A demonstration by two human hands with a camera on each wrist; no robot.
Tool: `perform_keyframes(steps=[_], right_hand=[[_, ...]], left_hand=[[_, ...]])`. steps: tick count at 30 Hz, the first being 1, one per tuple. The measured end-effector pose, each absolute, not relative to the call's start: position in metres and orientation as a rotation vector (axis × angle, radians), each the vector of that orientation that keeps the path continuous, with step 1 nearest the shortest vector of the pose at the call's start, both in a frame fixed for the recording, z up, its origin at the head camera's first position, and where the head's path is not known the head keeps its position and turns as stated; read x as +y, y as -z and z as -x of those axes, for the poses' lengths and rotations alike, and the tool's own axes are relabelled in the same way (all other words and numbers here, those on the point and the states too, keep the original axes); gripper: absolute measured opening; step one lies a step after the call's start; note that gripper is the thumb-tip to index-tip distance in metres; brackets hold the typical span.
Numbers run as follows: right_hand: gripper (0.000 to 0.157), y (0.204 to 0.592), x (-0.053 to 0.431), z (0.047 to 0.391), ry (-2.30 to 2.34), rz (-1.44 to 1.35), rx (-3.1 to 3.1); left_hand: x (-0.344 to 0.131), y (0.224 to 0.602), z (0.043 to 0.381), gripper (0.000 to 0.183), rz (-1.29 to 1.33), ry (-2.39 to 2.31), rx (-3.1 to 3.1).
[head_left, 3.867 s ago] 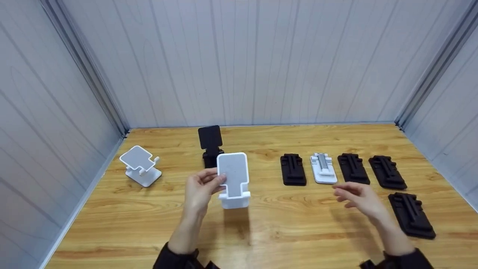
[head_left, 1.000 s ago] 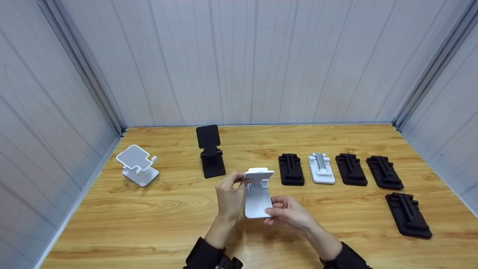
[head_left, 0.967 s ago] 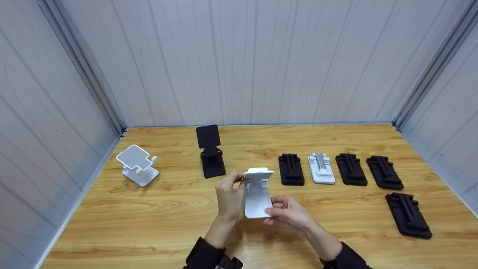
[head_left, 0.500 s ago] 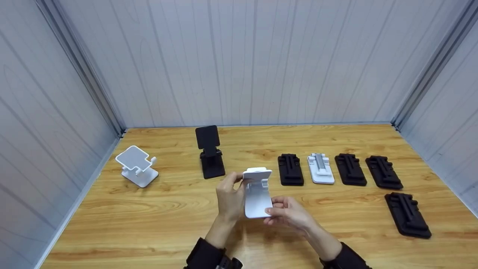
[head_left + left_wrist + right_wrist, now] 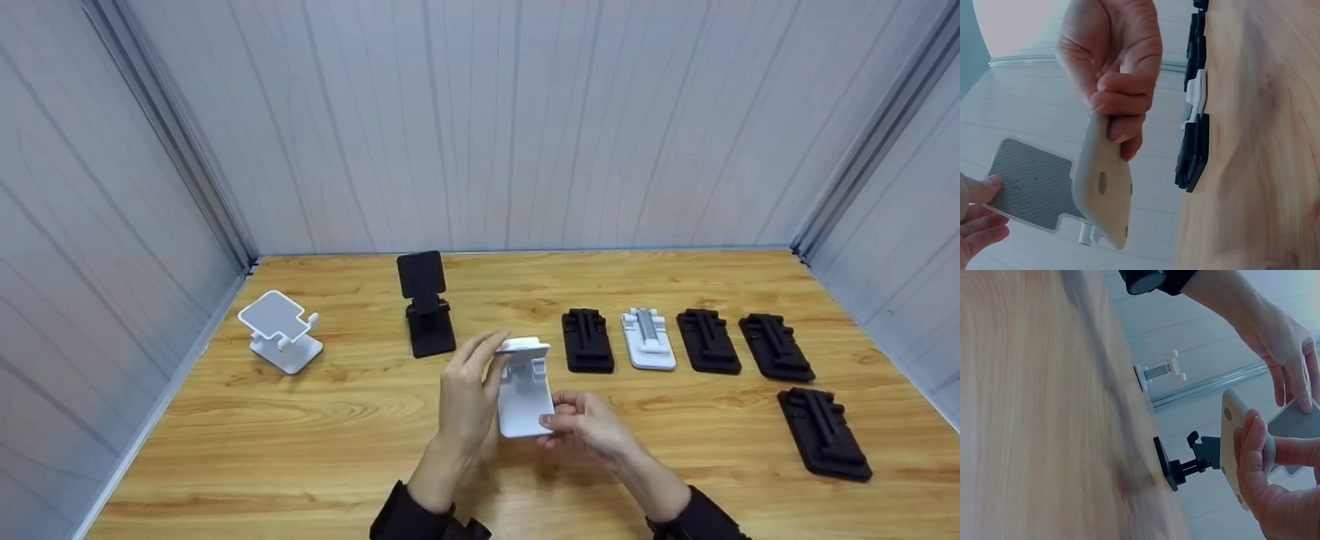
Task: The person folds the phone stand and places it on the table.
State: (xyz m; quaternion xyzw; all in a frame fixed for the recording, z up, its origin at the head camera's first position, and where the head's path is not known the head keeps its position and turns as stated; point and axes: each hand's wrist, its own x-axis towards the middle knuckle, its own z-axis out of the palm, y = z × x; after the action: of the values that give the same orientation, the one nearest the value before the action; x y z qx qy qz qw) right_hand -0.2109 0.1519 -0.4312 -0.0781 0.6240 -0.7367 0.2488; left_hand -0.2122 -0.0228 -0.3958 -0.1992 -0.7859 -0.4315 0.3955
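Observation:
A white phone stand (image 5: 523, 409) is held above the table between both hands, its flat base facing the head camera and its padded plate folded away at the top. My left hand (image 5: 465, 401) pinches the side of that plate; in the left wrist view its thumb lies on the grey pad (image 5: 1033, 183) and its fingers are behind. With thumb and curled fingers, my right hand (image 5: 592, 429) grips the lower right corner of the base. The right wrist view shows round feet on the base's underside (image 5: 1230, 444). In the head view the pad is hidden.
On the wooden table (image 5: 315, 450), an unfolded white stand (image 5: 281, 330) and an unfolded black stand (image 5: 426, 307) are at the left. Toward the right lie a folded white stand (image 5: 649, 339) and several folded black stands, one (image 5: 825, 435) nearer the front. Panels enclose the back and sides.
The left hand first held the stand alone, pad facing up; later the right hand gripped the base and the stand was turned. In the last half second, left fingers shifted higher along the plate.

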Motion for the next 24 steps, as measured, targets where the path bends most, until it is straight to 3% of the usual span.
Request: perform_keyframes(steps=[7, 16, 21, 24], right_hand=[[0.031, 0.431, 0.152, 0.211, 2.009, 0.189, 1.71], [0.037, 0.429, 0.151, 0.21, 2.009, 0.113, 1.813], [0.04, 0.425, 0.151, 0.208, 2.019, 0.103, 1.833], [0.04, 0.424, 0.151, 0.207, 2.033, 0.124, 1.84]], left_hand=[[-0.023, 0.399, 0.215, 0.017, 0.552, 1.071, -1.927], [-0.019, 0.405, 0.216, 0.009, 0.64, 0.956, -1.725], [-0.017, 0.405, 0.215, 0.025, 0.652, 0.908, -1.669], [-0.017, 0.406, 0.216, 0.025, 0.675, 0.883, -1.62]])
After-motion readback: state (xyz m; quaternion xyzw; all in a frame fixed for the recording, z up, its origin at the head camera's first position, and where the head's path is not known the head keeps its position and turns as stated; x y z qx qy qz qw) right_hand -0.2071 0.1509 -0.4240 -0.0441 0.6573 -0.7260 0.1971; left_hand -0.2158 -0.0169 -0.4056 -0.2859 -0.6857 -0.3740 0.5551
